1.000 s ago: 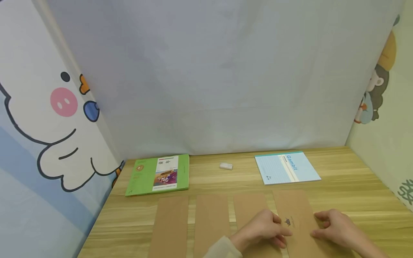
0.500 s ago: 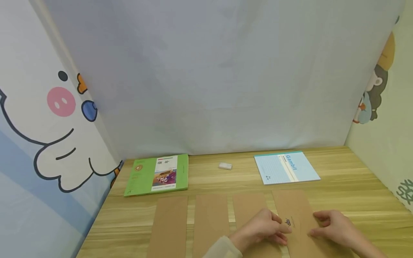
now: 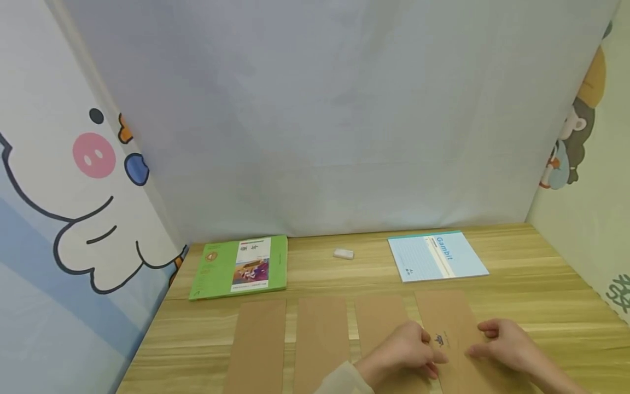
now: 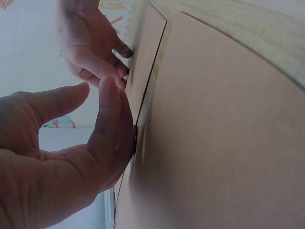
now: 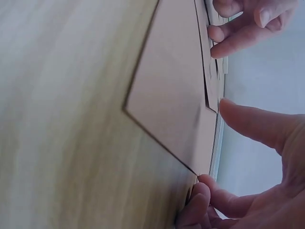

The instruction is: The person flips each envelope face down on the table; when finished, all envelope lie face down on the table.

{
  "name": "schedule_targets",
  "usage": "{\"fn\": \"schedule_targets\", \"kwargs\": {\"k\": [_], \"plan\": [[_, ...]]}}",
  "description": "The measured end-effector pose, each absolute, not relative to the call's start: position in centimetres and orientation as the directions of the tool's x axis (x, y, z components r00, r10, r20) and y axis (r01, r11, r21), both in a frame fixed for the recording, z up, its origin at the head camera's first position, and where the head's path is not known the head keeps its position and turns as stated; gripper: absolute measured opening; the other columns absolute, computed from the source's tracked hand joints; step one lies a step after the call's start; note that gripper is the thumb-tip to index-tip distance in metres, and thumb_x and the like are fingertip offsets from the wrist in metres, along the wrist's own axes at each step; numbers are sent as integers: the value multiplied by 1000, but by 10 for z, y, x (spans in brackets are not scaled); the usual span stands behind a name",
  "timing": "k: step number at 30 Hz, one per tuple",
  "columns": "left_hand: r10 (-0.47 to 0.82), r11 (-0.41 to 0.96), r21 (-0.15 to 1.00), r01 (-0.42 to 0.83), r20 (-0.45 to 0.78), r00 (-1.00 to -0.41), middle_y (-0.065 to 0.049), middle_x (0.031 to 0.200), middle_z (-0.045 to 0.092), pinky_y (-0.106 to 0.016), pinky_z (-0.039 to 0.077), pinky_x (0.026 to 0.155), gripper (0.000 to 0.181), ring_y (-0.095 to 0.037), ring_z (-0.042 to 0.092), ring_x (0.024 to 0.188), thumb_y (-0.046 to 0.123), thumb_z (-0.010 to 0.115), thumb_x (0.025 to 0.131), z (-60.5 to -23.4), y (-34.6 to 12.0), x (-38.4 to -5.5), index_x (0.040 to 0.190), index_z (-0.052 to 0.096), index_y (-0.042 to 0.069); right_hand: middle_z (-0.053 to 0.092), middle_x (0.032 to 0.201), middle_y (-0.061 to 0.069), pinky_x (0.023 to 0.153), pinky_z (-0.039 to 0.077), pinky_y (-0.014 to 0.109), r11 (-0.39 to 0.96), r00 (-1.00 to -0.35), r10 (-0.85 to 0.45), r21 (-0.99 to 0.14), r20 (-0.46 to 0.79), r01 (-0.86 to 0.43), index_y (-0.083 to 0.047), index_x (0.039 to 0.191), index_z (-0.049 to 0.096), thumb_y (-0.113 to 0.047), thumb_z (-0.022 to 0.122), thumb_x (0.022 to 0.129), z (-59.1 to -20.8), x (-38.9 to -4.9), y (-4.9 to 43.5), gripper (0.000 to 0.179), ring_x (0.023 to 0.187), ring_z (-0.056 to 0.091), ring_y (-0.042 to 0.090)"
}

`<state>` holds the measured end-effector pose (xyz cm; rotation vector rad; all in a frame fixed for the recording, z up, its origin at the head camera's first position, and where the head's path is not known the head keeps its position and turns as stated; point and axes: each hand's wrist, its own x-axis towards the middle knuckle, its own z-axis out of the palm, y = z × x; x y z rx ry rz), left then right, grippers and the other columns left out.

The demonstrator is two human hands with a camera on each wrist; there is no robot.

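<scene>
Several brown kraft-covered notebooks lie side by side in a row: one at the left, one beside it, another partly under my left hand. The rightmost brown notebook bears a small crown print and sits slightly turned. My left hand rests with its fingertips at that notebook's left edge, thumb apart. On the other side, my right hand touches its right edge with the index finger, and the thumb reaches over the cover. In the right wrist view the right thumb and index finger stand well apart.
A green book with a picture on its cover lies at the back left of the wooden table. A white eraser is at the back middle, and a light blue Gambit notepad at the back right. Fabric walls surround the table.
My right thumb has slid a little left over the crown-printed notebook. My left hand has shifted slightly to the right. The notebooks look unmoved.
</scene>
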<state>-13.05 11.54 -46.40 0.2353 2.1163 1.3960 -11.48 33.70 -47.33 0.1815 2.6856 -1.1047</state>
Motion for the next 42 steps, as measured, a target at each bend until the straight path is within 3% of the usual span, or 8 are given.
{"fn": "schedule_targets", "kwargs": {"k": [4,6,13,23,31,34,38,42], "plan": [[452,448,881,-154,-371,-811,-7,51,61,-24,51,78,41,-23,65,50,9,79,78,-464,116,-132,107,62,-13,58,104,29,80,48,49,705,-964,32,-678,-264,209,22,114,50,-35,84,71,-472,-116,337,79,96,56,40],[453,452,880,-149,-370,-811,-7,51,61,-24,51,77,35,-22,64,49,9,79,78,-464,115,-132,102,63,-11,58,104,29,79,49,48,703,-963,33,-678,-269,213,22,114,50,-35,83,72,-471,-116,337,78,96,56,38],[457,470,873,-131,-367,-810,-7,51,61,-26,49,82,34,-21,64,49,11,79,78,-460,114,-130,100,64,-10,57,105,32,77,50,44,684,-958,36,-692,-285,231,24,115,47,-25,77,81,-468,-115,334,67,94,57,35],[445,504,858,-104,-361,-820,-6,49,60,-21,49,69,23,-19,63,46,13,80,77,-458,114,-129,82,64,-3,59,106,30,78,51,43,642,-953,44,-722,-301,258,24,115,48,-28,69,88,-463,-115,338,62,96,58,35],[425,513,852,-104,-358,-831,-5,49,59,-22,50,70,29,-18,62,46,13,80,77,-459,116,-127,93,66,-6,68,91,12,63,54,33,396,-940,71,-856,-332,332,21,119,49,-16,63,92,-460,-110,350,48,78,65,23],[429,495,863,-101,-344,-835,-5,48,59,-21,51,62,22,-18,62,46,11,80,77,-459,116,-126,79,63,-2,68,92,9,65,54,33,330,-945,26,-890,-325,315,22,120,48,-14,60,93,-460,-109,353,46,78,66,21],[432,477,874,-96,-328,-840,-4,46,58,-23,49,50,30,-18,61,43,10,81,75,-458,115,-124,62,54,6,66,101,11,73,54,36,237,-946,-45,-923,-321,302,24,124,41,-14,58,95,-461,-107,355,51,86,66,22],[429,481,871,-98,-331,-841,-3,48,58,-24,48,46,32,-18,60,42,12,84,72,-457,114,-123,63,54,9,65,105,11,76,53,38,184,-942,-91,-935,-322,302,21,128,36,-16,56,97,-461,-106,356,52,90,65,23]]}}
